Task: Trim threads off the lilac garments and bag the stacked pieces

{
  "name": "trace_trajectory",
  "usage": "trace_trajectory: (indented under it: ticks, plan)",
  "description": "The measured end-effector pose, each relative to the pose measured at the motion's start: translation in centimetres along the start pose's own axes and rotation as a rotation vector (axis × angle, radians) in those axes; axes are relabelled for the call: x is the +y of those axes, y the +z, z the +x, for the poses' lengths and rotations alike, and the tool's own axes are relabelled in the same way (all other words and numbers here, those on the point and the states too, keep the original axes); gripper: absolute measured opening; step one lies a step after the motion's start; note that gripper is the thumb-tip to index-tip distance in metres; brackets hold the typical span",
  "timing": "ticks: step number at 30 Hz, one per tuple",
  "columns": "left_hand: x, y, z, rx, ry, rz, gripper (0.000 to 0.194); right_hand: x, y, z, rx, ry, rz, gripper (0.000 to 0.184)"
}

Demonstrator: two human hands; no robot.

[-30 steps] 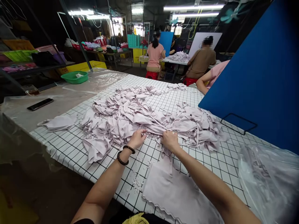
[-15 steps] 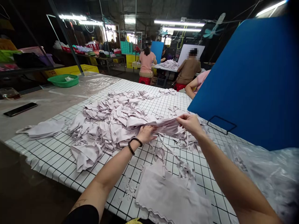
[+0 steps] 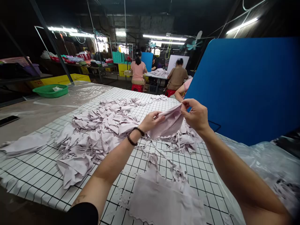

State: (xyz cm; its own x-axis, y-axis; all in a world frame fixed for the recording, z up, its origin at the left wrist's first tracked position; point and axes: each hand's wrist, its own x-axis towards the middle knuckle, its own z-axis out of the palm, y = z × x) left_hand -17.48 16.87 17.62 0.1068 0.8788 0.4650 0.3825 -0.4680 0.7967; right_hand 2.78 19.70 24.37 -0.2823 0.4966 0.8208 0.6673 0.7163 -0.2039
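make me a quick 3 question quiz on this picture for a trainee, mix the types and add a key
1. True or false: the left hand and right hand both hold the same piece of pale fabric.
2. Multiple choice: the large board at the picture's right is
A) yellow
B) blue
C) red
3. Fill in: in the picture, the smartphone lies to the ____ of the big fabric heap.

Key: 1 true; 2 B; 3 left
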Motion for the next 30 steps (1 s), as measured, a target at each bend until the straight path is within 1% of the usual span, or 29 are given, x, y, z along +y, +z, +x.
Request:
trace_trajectory:
  ticks: [1, 2, 3, 5, 8, 11, 14, 15, 16, 18, 20, 22, 23, 24, 25, 26, 27, 28, 30]
  plan:
    - [0.8, -0.4, 1.0, -0.127, -0.052, -0.125, 0.032, 0.2, -0.4, 0.1, 0.011, 0.0, 0.013, 0.017]
    - [1.5, -0.8, 1.9, -0.218, -0.103, -0.24, 0.032, 0.4, -0.7, 0.1, 0.017, 0.001, 0.026, 0.017]
    - [2.2, -1.2, 2.7, -0.276, -0.14, -0.339, 0.034, 0.7, -1.0, 0.1, 0.018, 0.0, 0.036, 0.017]
    - [3.4, -1.8, 3.9, -0.358, -0.18, -0.479, 0.037, 1.4, -1.4, 0.0, 0.011, 0.0, 0.049, 0.015]
    - [4.5, -2.6, 4.3, -0.493, -0.248, -0.587, 0.035, 2.7, -1.5, -0.5, -0.016, 0.027, 0.069, 0.013]
    - [4.8, -3.1, 3.7, -0.592, -0.337, -0.648, 0.029, 3.9, -0.9, -1.3, -0.048, 0.087, 0.113, 0.015]
    - [4.2, -3.1, 2.8, -0.622, -0.364, -0.644, 0.029, 5.0, 0.2, -2.2, -0.119, 0.096, 0.137, 0.02]
    - [3.9, -3.0, 2.5, -0.598, -0.349, -0.607, 0.03, 5.3, 0.6, -2.5, -0.151, 0.093, 0.122, 0.023]
    - [3.5, -2.9, 2.2, -0.549, -0.323, -0.547, 0.029, 5.7, 1.0, -2.8, -0.184, 0.098, 0.089, 0.026]
    - [2.7, -2.8, 1.8, -0.378, -0.255, -0.355, 0.026, 6.5, 1.6, -3.4, -0.242, 0.15, -0.032, 0.027]
    - [1.6, -2.9, 1.2, -0.144, -0.179, -0.103, 0.018, 7.1, 2.1, -4.1, -0.303, 0.246, -0.174, 0.023]
    - [0.4, -3.4, 0.5, 0.135, -0.097, 0.158, 0.007, 7.2, 2.4, -4.9, -0.344, 0.334, -0.279, 0.019]
    - [-0.3, -3.7, 0.0, 0.279, -0.066, 0.282, 0.005, 6.9, 2.5, -5.4, -0.343, 0.359, -0.312, 0.019]
    - [-1.1, -4.1, -0.4, 0.412, -0.058, 0.396, 0.008, 6.3, 2.6, -6.0, -0.323, 0.365, -0.33, 0.019]
    - [-1.9, -4.5, -1.0, 0.519, -0.099, 0.498, 0.011, 5.6, 2.6, -6.6, -0.288, 0.354, -0.329, 0.02]
    - [-2.9, -4.9, -1.5, 0.589, -0.187, 0.585, 0.013, 4.7, 2.7, -7.2, -0.247, 0.334, -0.306, 0.021]
    - [-4.0, -5.3, -2.1, 0.621, -0.303, 0.647, 0.013, 3.7, 2.7, -7.8, -0.216, 0.313, -0.261, 0.022]
    - [-5.1, -5.5, -2.7, 0.62, -0.427, 0.68, 0.015, 2.7, 2.8, -8.4, -0.204, 0.301, -0.198, 0.023]
    - [-7.4, -5.6, -3.9, 0.554, -0.622, 0.687, 0.019, 1.1, 3.0, -9.3, -0.266, 0.326, -0.034, 0.02]
